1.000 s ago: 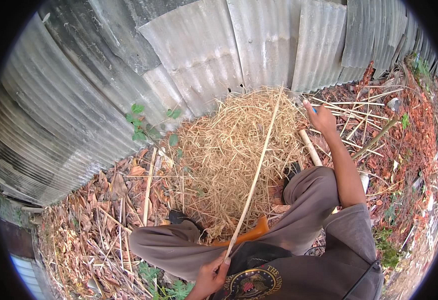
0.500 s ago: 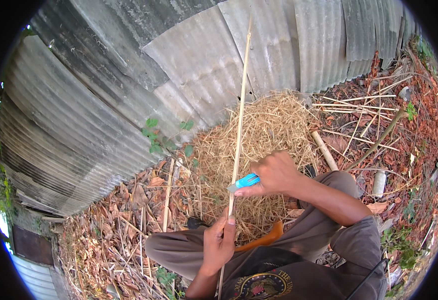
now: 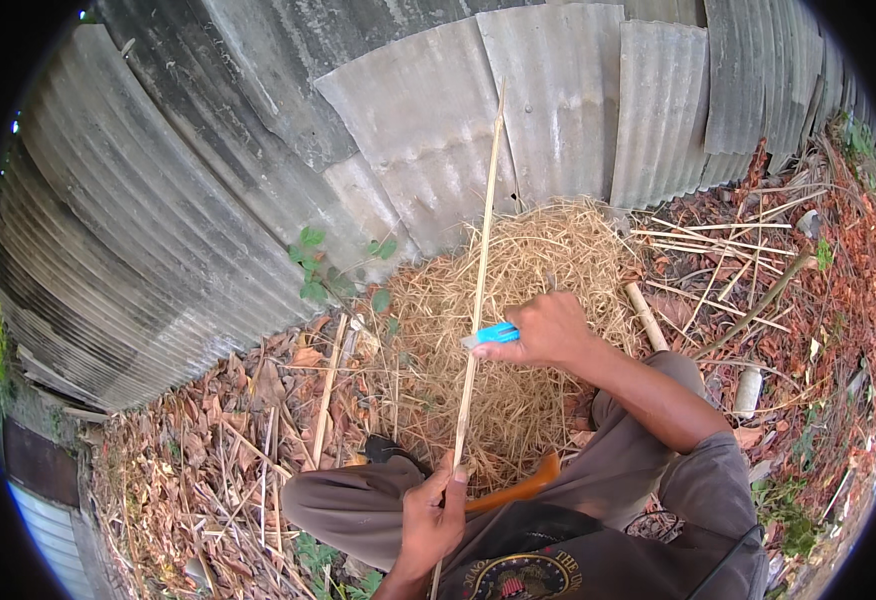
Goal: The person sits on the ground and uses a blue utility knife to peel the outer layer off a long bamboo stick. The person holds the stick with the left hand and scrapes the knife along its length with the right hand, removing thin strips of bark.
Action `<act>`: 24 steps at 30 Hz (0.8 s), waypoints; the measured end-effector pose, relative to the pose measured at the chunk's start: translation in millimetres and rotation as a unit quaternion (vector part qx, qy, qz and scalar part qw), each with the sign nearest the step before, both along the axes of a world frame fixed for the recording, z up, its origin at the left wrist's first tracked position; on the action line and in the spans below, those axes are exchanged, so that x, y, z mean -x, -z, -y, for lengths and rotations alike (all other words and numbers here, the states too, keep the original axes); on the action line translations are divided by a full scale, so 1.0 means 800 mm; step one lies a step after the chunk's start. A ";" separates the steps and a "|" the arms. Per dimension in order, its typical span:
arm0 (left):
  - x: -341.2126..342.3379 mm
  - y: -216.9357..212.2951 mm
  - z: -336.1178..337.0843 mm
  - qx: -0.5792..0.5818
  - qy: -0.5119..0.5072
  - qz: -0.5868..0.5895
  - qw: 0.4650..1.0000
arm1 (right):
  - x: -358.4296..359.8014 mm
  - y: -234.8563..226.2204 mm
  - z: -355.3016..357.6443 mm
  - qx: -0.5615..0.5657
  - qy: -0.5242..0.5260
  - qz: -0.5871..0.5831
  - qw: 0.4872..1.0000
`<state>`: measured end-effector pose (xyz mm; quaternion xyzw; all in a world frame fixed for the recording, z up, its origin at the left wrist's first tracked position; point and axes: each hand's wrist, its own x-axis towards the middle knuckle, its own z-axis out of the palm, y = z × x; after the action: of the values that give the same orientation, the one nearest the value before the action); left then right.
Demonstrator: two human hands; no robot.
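Even daylight, soft shadows — corrugated wall (image 3: 173,225) bowed by fisheye, corners black — blue fringing lower left.

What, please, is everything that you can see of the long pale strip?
The strip is pale, thin and nearly straight, and looks like split wood or bamboo, narrowing to a point at its far end. It passes above the pile of shavings, its tip seen against the grey corrugated sheets. The left hand grips it low down, and it continues below the hand. The blue knife, held in the right hand, appears to touch it with its blade.
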<state>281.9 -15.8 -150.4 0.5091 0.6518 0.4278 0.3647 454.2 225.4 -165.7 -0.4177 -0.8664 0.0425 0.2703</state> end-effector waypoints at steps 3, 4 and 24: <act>0.004 0.006 0.011 -0.003 0.018 -0.028 0.999 | -0.005 0.006 -0.028 -0.016 0.003 0.013 1.000; 0.005 0.007 0.013 -0.009 0.018 -0.035 0.999 | -0.006 0.009 -0.035 -0.020 -0.006 0.022 1.000; 0.043 0.075 0.145 0.249 -0.051 0.039 0.966 | -0.254 0.097 -0.197 0.162 0.462 0.001 0.872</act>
<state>247.5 -132.2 -210.8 0.3512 0.7484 0.2891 0.4827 657.8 382.8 -243.5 -0.8083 -0.5561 0.0523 0.1863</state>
